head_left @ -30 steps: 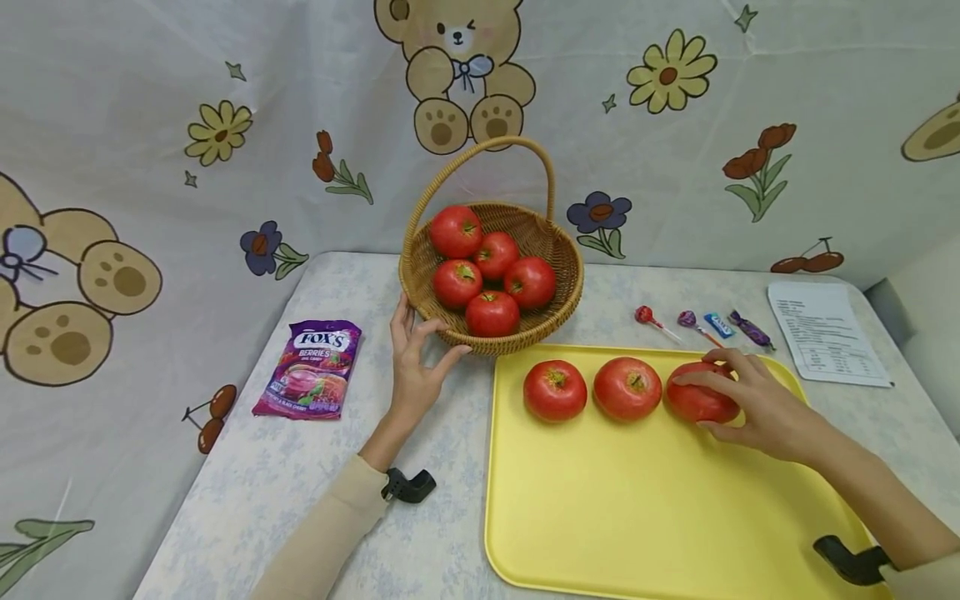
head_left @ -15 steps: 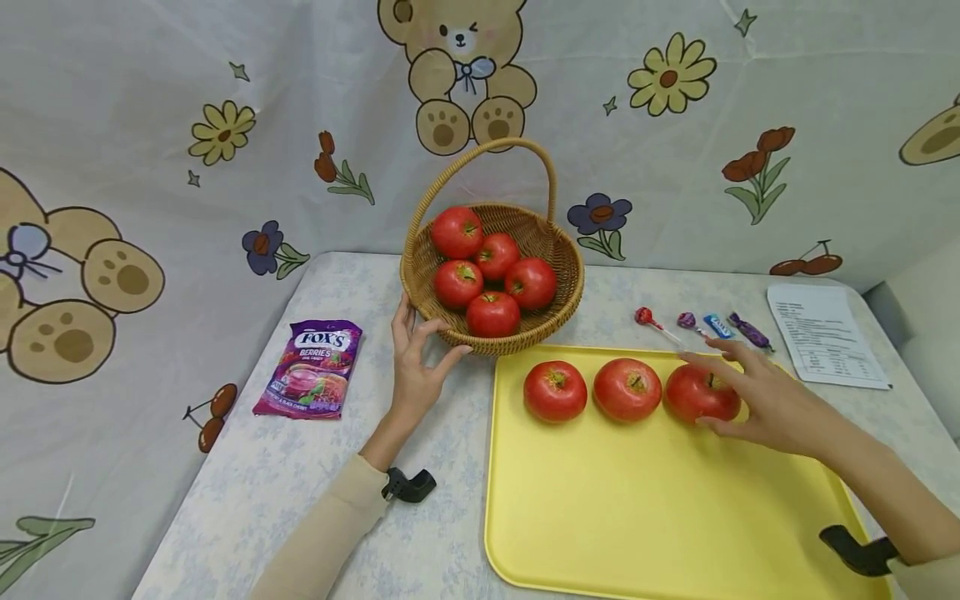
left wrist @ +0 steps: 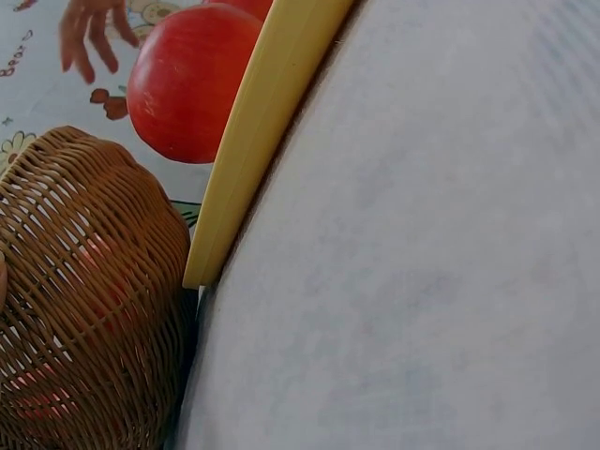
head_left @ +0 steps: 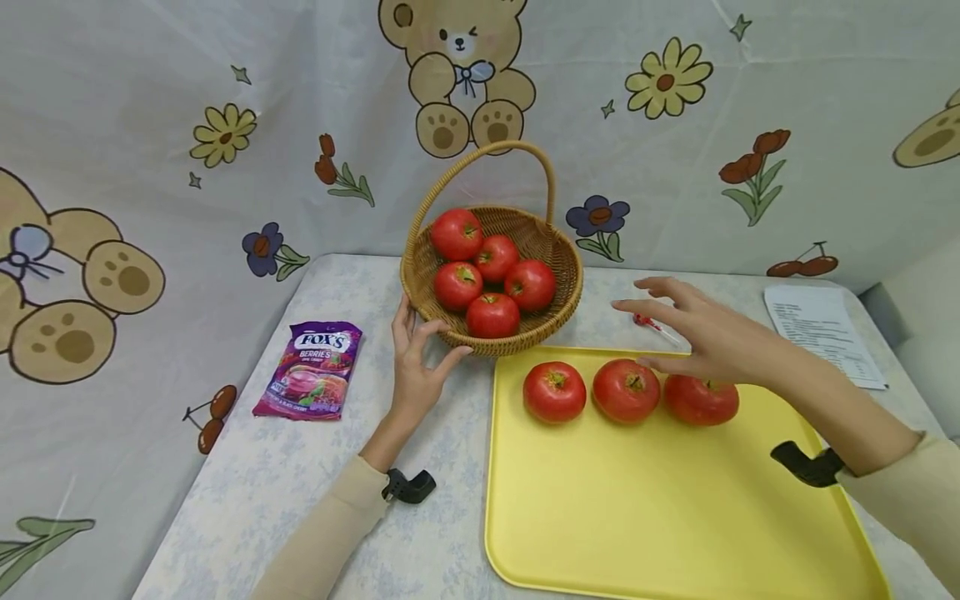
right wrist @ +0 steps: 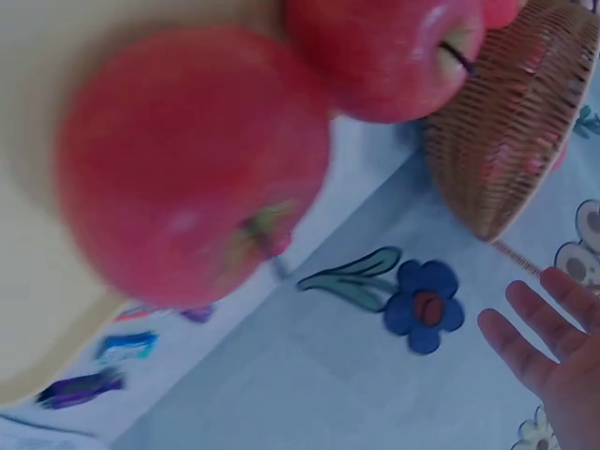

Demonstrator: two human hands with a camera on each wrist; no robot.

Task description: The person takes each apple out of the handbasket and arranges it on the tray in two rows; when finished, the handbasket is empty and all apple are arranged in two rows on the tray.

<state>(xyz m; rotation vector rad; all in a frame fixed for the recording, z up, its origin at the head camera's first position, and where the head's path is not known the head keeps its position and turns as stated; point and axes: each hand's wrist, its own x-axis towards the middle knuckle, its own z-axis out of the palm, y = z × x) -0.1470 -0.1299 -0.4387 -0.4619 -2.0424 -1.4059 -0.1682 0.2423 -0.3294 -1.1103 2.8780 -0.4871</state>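
Note:
The left hand [head_left: 416, 375] holds the lower left side of a wicker basket [head_left: 566, 283], its bent fingers at the rim and the thumb against the outer wall. Several red apples [head_left: 492, 315] lie in the basket. Three more apples stand in a row at the back of a yellow tray [head_left: 600, 517]: a left one [head_left: 554, 392], a middle one [head_left: 626, 390] and a right one [head_left: 701, 402]. Above the right part of that row, the right hand [head_left: 712, 337] is spread and holds nothing. In the right wrist view, the fingers [right wrist: 525, 347] of this hand are apart.
Behind the tray lies a red lollipop [head_left: 656, 325]. Wrapped candies [right wrist: 84, 387] show in the right wrist view. A printed sheet [head_left: 817, 333] is at the right, and a purple candy bag [head_left: 311, 371] at the left. A patterned cloth [head_left: 315, 83] hangs behind the table.
The right hand has let go of the right apple, risen and moved left and back over the row. Its apple stays on the tray. The left hand and basket have not moved.

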